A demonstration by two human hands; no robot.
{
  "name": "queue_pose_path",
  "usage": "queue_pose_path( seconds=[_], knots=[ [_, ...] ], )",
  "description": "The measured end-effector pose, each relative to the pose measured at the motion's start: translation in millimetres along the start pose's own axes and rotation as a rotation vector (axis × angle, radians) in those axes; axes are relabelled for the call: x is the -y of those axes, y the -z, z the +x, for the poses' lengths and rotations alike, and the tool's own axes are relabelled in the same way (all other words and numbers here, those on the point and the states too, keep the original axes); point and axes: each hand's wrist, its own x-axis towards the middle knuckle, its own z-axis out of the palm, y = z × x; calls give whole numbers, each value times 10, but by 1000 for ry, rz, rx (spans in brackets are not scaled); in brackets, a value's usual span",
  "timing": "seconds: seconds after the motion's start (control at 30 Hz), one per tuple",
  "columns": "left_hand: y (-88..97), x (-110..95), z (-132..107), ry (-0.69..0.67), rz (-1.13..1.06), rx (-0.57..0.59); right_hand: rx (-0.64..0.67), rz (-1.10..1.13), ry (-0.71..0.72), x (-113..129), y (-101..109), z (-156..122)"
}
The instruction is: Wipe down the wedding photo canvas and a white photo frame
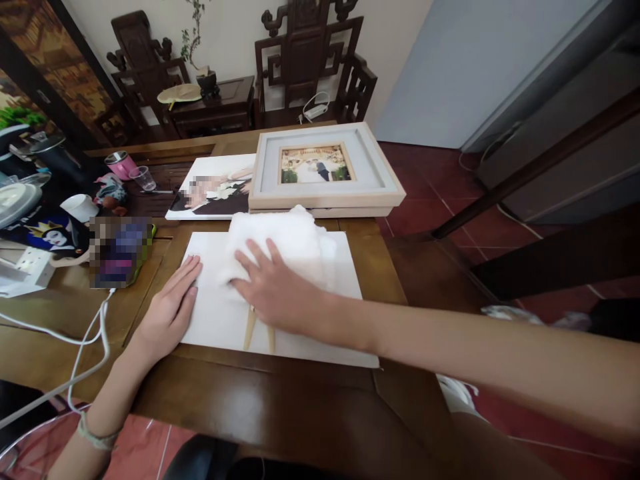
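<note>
A white rectangular board (310, 343) lies on the wooden table in front of me. My left hand (173, 308) rests flat along its left edge, fingers stretched out. On the board is a folded white fluffy cloth (280, 230). My right hand (277, 290) lies on top of the cloth with its fingers spread, pressing down rather than gripping. Two narrow tan shapes (250, 328) show on the board just below my right hand; their upper ends are hidden, and I cannot tell whether they are printed or solid.
Behind the board are stacked light wooden frames (325, 193) with a photo, and a photo panel (210, 190). To the left are a phone (123, 253) on a white cable, a pink mug (120, 165), a clear cup (145, 179) and a power strip (30, 267).
</note>
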Motion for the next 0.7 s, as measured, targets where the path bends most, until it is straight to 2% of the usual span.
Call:
queue_pose_path(
  seconds=[0.17,0.23,0.3,0.37,0.43,0.57,0.63,0.7],
  knots=[
    [-6,10,0,-17,0,-15,-157,25,172,601,24,-313],
    [-10,14,2,-20,1,-18,-130,97,229,775,110,-419],
    [-10,14,4,-23,1,-20,-55,178,249,815,193,-441],
    [-7,8,5,-22,-2,-19,19,232,225,710,231,-367],
    [-1,0,5,-17,-6,-9,55,232,163,499,203,-214],
    [11,-13,0,-8,-5,1,22,115,47,57,25,139],
    [15,-16,-3,-2,-6,-6,-2,73,3,-28,-52,230],
    [15,-16,-5,5,-9,-3,-21,55,-14,23,-88,217]
  ],
)
